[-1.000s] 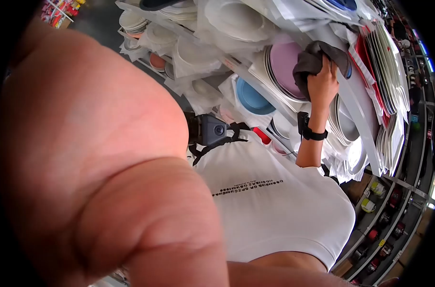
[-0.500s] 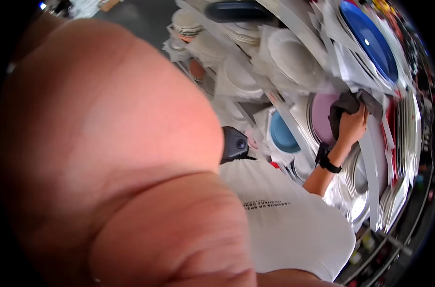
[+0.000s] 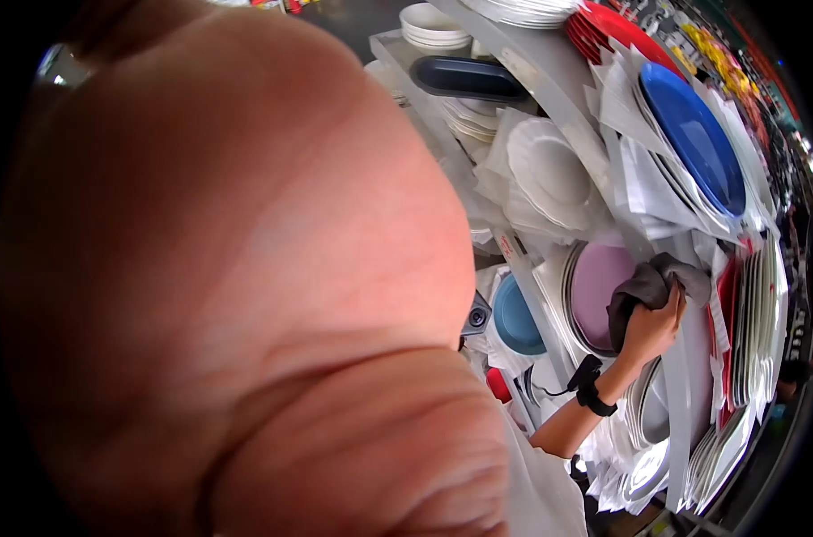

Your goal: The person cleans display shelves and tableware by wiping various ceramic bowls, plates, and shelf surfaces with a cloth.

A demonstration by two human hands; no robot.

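Note:
My left hand (image 3: 263, 251) is a blurred mass close to the lens, covering most of the left half of the head view. Its fingers are out of sight, so I cannot make out whether it holds anything. At the right, my right hand (image 3: 650, 329) grips a bunched dark grey cloth (image 3: 641, 295), its wrist wearing a black band (image 3: 596, 394). The cloth lies by a shelf edge, overlapping a pale purple plate (image 3: 599, 291) that stands in front of other plates. Part of my white shirt (image 3: 549, 488) shows at the bottom.
Shelves hold stacked dishes with paper between them. A blue oval platter (image 3: 697, 143), scalloped white plates (image 3: 549, 170), a dark oblong dish (image 3: 464, 78), white bowls (image 3: 433, 27), a light blue plate (image 3: 516, 313) and red plates (image 3: 625, 36) are visible.
The view has shifted, so the shelves and my right hand appear lower. My left hand covers more toward the middle, and less of my shirt shows. The cloth stays in my right hand.

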